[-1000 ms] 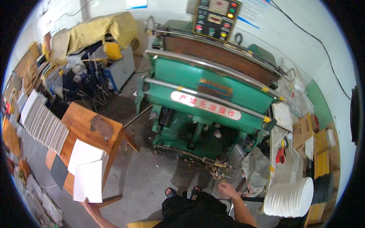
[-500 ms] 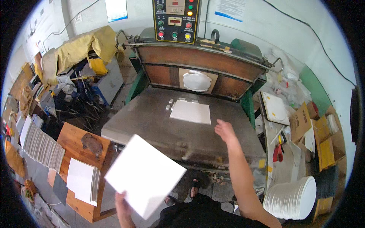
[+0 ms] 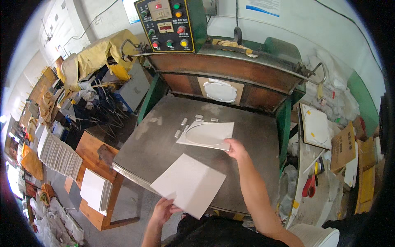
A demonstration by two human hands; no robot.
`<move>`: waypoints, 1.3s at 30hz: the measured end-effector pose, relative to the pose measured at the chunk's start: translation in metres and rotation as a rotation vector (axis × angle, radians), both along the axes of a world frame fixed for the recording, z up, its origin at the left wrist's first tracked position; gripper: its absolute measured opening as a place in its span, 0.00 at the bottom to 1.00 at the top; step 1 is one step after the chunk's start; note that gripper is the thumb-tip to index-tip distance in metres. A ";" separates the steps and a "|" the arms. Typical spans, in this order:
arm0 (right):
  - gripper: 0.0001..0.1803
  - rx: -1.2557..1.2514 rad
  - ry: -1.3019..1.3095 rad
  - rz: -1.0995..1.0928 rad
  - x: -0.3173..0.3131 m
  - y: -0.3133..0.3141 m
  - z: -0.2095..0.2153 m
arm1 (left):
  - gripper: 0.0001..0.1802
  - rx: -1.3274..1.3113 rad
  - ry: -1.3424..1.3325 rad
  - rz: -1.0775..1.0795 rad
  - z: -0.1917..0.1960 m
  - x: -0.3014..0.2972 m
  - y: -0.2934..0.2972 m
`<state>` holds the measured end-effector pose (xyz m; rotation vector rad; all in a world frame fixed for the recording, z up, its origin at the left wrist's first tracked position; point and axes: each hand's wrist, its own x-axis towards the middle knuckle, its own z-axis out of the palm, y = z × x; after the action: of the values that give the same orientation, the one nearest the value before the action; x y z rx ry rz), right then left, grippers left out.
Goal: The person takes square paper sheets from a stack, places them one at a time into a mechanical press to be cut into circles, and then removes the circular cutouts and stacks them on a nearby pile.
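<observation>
The two hands are apart from each other. The left hand (image 3: 166, 210) pinches the blank white sheet (image 3: 191, 185) by its near left edge, above the near side of the grey press bed (image 3: 135, 152). Farther on the bed, the right hand (image 3: 235, 149) grips the near right corner of the round-cut sheet (image 3: 205, 133). Small white labels mark the control panel (image 3: 165, 22); the far wall notice (image 3: 263, 7) has print too small for reading.

Bright, even light with glare at far left, fisheye-bent edges, black corners.
</observation>
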<state>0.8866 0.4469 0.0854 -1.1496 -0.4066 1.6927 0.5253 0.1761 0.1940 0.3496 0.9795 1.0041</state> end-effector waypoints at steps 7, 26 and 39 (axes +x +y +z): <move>0.22 0.241 -0.072 -0.268 0.083 -0.133 0.091 | 0.20 -0.046 0.026 0.012 -0.083 0.102 0.156; 0.18 0.043 -0.741 -0.793 0.032 -0.420 0.141 | 0.30 0.917 1.797 -0.561 -0.101 0.252 0.232; 0.16 -0.107 -0.355 -1.104 -0.065 -0.516 0.154 | 0.18 0.882 0.566 -0.798 -0.016 0.212 0.159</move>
<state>0.8215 -0.0696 0.2389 -1.3814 0.1283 0.5536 0.7373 0.3356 0.1777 1.6848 0.7105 0.5308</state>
